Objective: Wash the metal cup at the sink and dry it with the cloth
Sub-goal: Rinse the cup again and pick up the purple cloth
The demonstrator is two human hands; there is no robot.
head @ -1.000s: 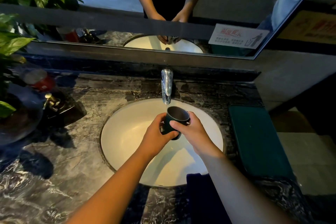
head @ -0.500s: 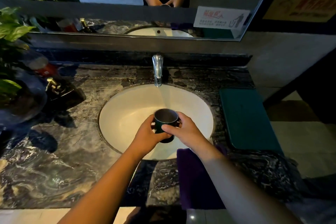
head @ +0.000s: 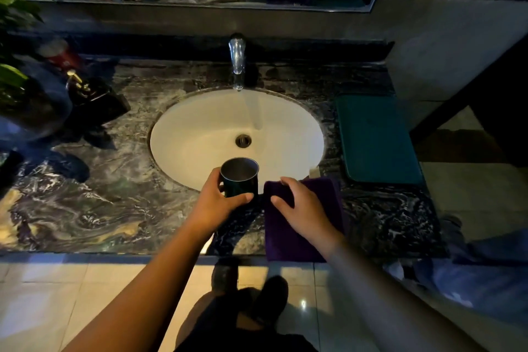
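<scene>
head | cup (head: 239, 177), centre frame, clasped in left hand (head: 217, 203) grip above sink (head: 197, 134) near rim | right hand (head: 300, 208) grip pinching cloth (head: 285, 240) on table (head: 114, 208), just right of cup | step: washing likely done, drying to start | next: lift cloth to cup

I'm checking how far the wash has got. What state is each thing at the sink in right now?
metal cup: upright, mouth up, held.
left grip: holds the cup round its side.
right grip: on the cloth, fingers curled on it.
cloth: lying on the counter, not lifted.
tap: running.
sink: drain uncovered.
</scene>
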